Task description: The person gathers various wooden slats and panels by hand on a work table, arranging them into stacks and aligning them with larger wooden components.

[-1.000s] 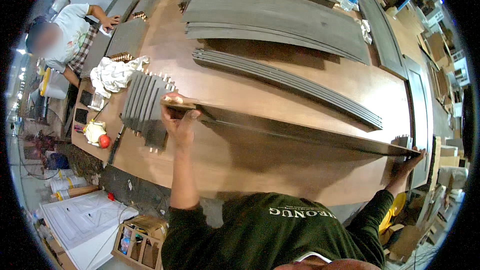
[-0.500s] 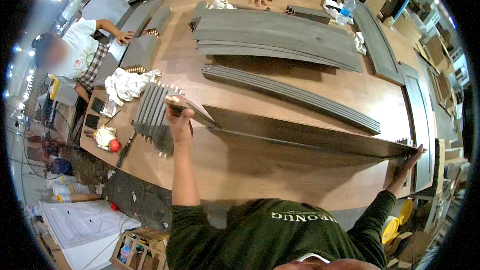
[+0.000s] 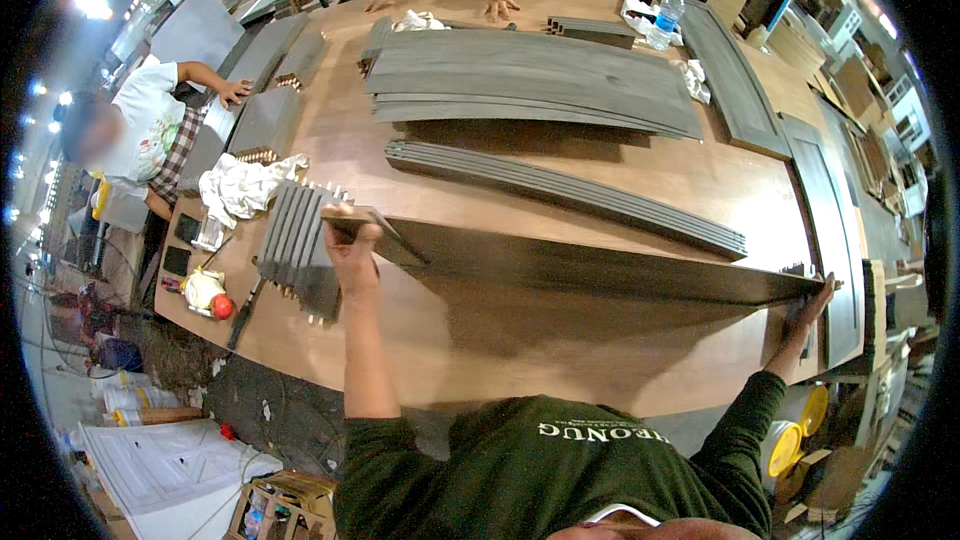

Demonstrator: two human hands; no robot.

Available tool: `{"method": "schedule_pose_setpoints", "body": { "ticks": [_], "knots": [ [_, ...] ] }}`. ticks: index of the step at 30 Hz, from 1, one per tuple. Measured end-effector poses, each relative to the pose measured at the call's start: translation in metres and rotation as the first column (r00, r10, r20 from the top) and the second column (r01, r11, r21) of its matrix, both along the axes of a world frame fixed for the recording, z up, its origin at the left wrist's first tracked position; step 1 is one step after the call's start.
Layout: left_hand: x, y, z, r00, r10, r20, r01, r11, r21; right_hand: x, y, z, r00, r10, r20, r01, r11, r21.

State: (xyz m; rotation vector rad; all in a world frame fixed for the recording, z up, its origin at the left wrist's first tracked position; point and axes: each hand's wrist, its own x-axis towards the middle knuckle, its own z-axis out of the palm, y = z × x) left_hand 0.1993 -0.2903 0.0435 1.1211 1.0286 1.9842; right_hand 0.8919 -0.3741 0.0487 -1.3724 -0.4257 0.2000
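A long dark grey wooden panel (image 3: 580, 265) spans the space in front of me, tilted up on its long edge over the table. At its left end, my left hand (image 3: 352, 252) is closed around a short grey rail that meets the panel. My right hand (image 3: 815, 302) grips the far right end, its fingers partly hidden by the panel. Just left of my left hand lies a row of short grey rails (image 3: 295, 245) with wooden dowels in their ends. Beyond the panel rests a bundle of long grey strips (image 3: 560, 195).
A stack of wide grey panels (image 3: 530, 75) lies farther back. Framed grey doors (image 3: 825, 230) line the right side. White cloths (image 3: 245, 185), a red-capped bottle (image 3: 210, 295) and a water bottle (image 3: 665, 20) sit on the table (image 3: 480, 360). Co-workers stand at the left and far edges.
The panel has tilted, so more of its face shows and its lower edge strip no longer stands out. Both hands keep their grip. The far co-worker's second hand has come into view.
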Motion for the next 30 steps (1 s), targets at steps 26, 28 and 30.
{"method": "schedule_pose_setpoints", "body": {
  "ticks": [26,28,30],
  "knots": [
    [0.013,-0.016,0.019,0.982,-0.068,-0.178,0.071,0.997,0.010,0.004,0.010,0.012,0.980,0.017,0.199,0.003,0.995,-0.101],
    [0.007,-0.005,0.008,0.975,-0.041,-0.220,0.054,0.997,0.051,-0.006,0.011,0.025,0.929,-0.164,0.333,0.257,0.932,-0.257],
    [0.017,-0.005,0.019,0.971,-0.002,-0.240,0.019,0.998,0.068,-0.009,0.024,0.034,0.641,-0.335,0.690,0.568,0.813,-0.132]
  ]
}}
